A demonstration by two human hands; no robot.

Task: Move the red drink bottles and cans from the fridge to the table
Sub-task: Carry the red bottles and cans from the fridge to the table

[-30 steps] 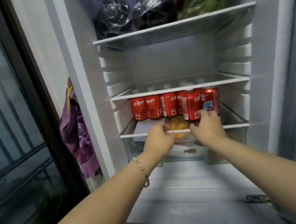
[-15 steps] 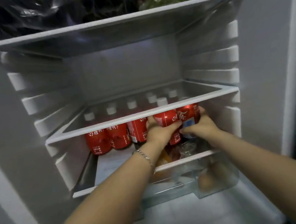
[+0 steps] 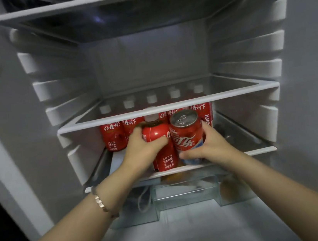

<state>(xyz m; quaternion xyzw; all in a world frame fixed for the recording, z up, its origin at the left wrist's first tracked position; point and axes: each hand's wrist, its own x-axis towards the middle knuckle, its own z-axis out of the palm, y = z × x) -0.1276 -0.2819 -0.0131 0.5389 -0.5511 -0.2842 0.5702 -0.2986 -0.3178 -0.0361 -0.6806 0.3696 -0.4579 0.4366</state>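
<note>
Gold-coloured bracelet point(image 3: 99, 202) circles the left wrist, lower left of the frame. Above it, centre left, the rear bottles point(image 3: 113, 135), red with white caps, stand upright in a row at the back of the lower shelf point(image 3: 259, 150) of the fridge, beneath a glass shelf point(image 3: 231, 93).

The left hand point(image 3: 142, 153) reaches into this compartment. Its fingers point(image 3: 135, 132) and thumb are curled round the front bottle point(image 3: 159, 140), red with a white cap, at the front edge of the lower shelf in the centre of the frame. Whether its base rests on the shelf cannot be determined.

Directly to the right, touching the front bottle, is the red can point(image 3: 186, 135), tilted so that its silver top faces the camera. The right hand point(image 3: 212, 145) grips it: thumb across the lower front, the others wrapped round the right side.

Below the lower shelf sits a clear plastic drawer point(image 3: 184, 196).
</note>
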